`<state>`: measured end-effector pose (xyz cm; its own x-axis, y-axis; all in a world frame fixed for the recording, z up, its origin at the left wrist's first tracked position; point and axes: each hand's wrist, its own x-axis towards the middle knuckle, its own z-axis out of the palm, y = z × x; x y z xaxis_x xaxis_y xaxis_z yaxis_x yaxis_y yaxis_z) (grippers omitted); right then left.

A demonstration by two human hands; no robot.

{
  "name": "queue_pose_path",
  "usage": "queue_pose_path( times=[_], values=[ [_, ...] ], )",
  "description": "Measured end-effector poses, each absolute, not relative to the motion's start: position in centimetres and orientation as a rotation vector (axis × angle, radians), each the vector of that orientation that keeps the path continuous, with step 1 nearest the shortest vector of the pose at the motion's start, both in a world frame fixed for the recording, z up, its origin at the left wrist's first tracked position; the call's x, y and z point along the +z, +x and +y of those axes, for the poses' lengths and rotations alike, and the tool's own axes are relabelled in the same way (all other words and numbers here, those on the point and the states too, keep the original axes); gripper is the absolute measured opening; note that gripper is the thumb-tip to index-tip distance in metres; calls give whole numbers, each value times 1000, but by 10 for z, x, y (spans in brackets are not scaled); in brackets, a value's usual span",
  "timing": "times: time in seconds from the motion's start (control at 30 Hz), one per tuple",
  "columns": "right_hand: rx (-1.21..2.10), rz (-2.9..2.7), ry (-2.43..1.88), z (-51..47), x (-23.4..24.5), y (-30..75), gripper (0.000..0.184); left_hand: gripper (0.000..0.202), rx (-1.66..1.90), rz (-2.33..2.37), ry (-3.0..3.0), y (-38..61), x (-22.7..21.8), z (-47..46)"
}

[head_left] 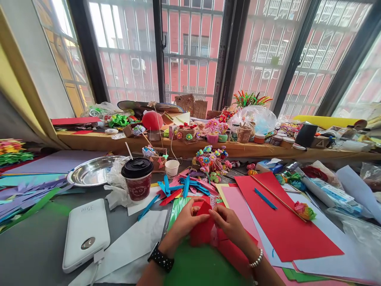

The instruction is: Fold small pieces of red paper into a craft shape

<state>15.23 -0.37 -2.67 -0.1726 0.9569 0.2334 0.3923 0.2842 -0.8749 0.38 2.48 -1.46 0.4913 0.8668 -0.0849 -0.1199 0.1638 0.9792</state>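
Barred windows (pixel 190 51) stand well beyond the grip, above a crowded sill (pixel 125 149), and a dark grey table (pixel 26 254) spreads to either side of the hands. Between the two hands, over a green sheet (pixel 190 264), is a folded red paper (pixel 199 232). The left hand (pixel 187 220), with a watch (pixel 162 259) at its wrist, grips the paper between thumb and fingers; the right hand (pixel 228 222), above a bracelet (pixel 257 258), pinches its upper edge, thumb against fingertip. A pale lacy strip (pixel 214 236) runs down the paper between the hands.

Just beyond the grip lie blue strips (pixel 186 186); farther off stands a flower bunch (pixel 210 157). Left of the grip are a lidded cup (pixel 137 186) and a power bank (pixel 86 226), with a metal tray (pixel 73 179) past them. Right of it, a red sheet (pixel 285 222) carries a stick (pixel 276 189) tipped with a paper rose (pixel 306 210).
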Motion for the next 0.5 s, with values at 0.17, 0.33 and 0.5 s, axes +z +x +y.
queue_pose_path(
  times=[0.17,0.33,0.5],
  values=[
    [766,-1757,-1272,-8,-24,149,32,50,843,796,1152,4,-10,24],
    [774,-1720,-1262,-9,-24,149,32,49,827,801,1210,2,-13,26],
    [950,-1713,-1215,-7,-19,157,29,48,702,680,1331,-1,-15,26]
  ],
)
